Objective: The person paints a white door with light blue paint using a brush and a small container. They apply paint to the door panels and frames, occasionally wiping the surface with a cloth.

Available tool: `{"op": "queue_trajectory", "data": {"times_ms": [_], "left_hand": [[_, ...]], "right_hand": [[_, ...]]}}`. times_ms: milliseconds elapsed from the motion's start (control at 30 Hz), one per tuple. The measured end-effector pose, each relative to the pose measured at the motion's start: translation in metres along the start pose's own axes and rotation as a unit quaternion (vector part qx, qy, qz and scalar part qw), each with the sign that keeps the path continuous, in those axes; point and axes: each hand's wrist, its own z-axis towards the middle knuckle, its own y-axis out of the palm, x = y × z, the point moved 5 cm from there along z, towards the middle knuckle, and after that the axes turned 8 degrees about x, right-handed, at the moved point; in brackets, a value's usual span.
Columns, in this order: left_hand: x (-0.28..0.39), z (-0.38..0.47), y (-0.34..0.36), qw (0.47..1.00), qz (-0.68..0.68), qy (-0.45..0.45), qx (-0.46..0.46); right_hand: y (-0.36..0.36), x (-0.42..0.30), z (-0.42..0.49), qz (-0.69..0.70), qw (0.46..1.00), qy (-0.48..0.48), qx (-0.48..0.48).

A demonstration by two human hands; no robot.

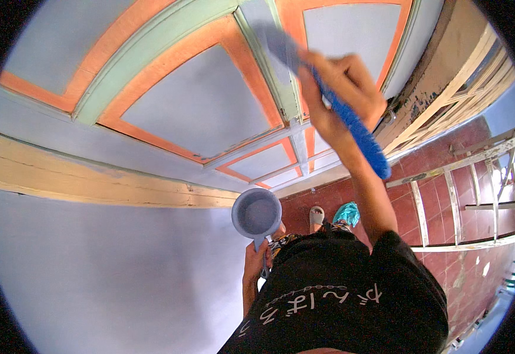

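Note:
My right hand point(352, 90) grips a paintbrush point(361, 137) by its blue handle, with the arm raised in front of me. Motion blurs the brush head, which lies over a strip of grey-blue and pale green between panels of a wooden door point(186, 104). Whether the bristles touch the wood, I cannot tell. Orange borders frame the grey-blue door panels. Lower down, my left hand point(254, 261) holds a grey plastic dipper point(236, 217) by its handle. The dipper's round bowl faces up, and its inside looks grey.
A cream-coloured wooden frame point(107, 183) edges the door beside a pale wall point(142, 274). To the right, a paint-spotted ladder point(450, 208) stands or lies over red floor tiles point(403, 225). A turquoise plastic bag point(347, 214) is by my feet.

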Motion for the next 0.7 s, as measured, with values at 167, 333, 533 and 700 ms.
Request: {"op": "queue_trajectory", "data": {"times_ms": [167, 333, 533, 700], "left_hand": [[0.012, -0.003, 0.006, 0.999, 0.027, 0.02, 0.012], [0.008, -0.005, 0.007, 0.999, 0.027, 0.021, 0.004], [0.006, -0.003, 0.009, 0.998, 0.06, 0.008, -0.018], [0.0, -0.005, 0.014, 0.999, 0.038, 0.005, -0.016]], "right_hand": [[0.016, 0.007, 0.019, 0.006, 0.999, -0.016, 0.033], [-0.001, 0.022, -0.033, -0.035, 0.989, 0.118, -0.078], [0.009, 0.008, 0.022, 0.013, 1.0, 0.001, 0.025], [0.003, 0.036, -0.024, 0.015, 0.993, 0.109, -0.04]]}}
